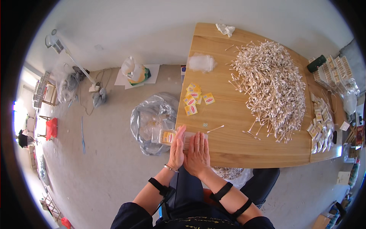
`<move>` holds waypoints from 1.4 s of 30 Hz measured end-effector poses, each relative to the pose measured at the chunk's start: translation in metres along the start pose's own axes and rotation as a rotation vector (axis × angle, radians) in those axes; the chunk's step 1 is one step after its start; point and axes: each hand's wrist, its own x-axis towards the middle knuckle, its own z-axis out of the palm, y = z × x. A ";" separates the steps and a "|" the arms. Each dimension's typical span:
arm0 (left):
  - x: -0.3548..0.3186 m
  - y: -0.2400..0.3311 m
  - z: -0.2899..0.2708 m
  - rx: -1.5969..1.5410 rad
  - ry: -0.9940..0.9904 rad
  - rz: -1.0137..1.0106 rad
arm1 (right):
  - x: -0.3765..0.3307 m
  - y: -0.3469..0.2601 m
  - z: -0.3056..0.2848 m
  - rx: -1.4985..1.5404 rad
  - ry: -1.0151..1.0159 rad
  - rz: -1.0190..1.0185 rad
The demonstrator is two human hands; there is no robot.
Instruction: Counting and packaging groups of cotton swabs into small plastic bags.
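Two forearms with black straps rise from the lower edge. The left hand (pixel 176 147) and right hand (pixel 197 152) lie flat, side by side, fingers straight, pressing a clear plastic packet of cotton swabs (pixel 167 136) at the near edge of the pale wooden worktop (pixel 225 114). The packet overhangs the edge by the left hand; uneven pressure could tip it onto the grey floor. Beyond the right hand sprawls a spiky heap of loose swabs (pixel 270 87); small yellow labels (pixel 194 98) lie just ahead.
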 end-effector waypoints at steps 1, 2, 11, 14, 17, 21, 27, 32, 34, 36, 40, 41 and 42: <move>0.001 -0.001 -0.001 0.044 -0.003 0.008 | 0.000 -0.002 0.001 0.001 -0.002 -0.002; 0.004 -0.001 0.000 0.088 -0.004 0.017 | 0.001 -0.003 0.002 -0.031 0.001 0.008; 0.006 0.011 -0.011 0.345 -0.032 0.080 | 0.008 -0.003 0.009 0.017 0.055 -0.015; 0.006 0.030 -0.042 0.487 0.067 0.001 | 0.010 -0.008 0.006 0.014 0.065 -0.018; 0.016 0.024 -0.072 1.208 0.136 0.172 | 0.010 -0.010 -0.002 -0.007 0.041 -0.011; 0.023 -0.033 -0.108 0.663 0.079 -0.111 | 0.014 -0.017 -0.002 -0.018 0.027 -0.035; 0.030 -0.043 -0.104 -0.010 -0.064 -0.364 | 0.022 -0.027 0.006 -0.025 0.034 -0.021; 0.026 -0.026 -0.096 -0.240 -0.023 -0.270 | 0.024 -0.030 0.007 -0.029 0.016 -0.029; 0.023 -0.019 -0.095 -0.227 -0.027 -0.250 | 0.023 -0.029 0.006 -0.022 0.007 -0.039; 0.023 -0.018 -0.096 -0.213 -0.033 -0.230 | 0.022 -0.027 0.005 -0.006 -0.006 -0.061; 0.022 -0.021 -0.095 -0.128 -0.040 -0.196 | 0.023 -0.030 0.007 -0.034 0.009 -0.055; 0.021 -0.021 -0.094 -0.123 -0.044 -0.187 | 0.024 -0.031 0.007 -0.019 0.009 -0.060; 0.021 -0.022 -0.093 -0.125 -0.044 -0.186 | 0.024 -0.032 0.007 -0.004 0.010 -0.065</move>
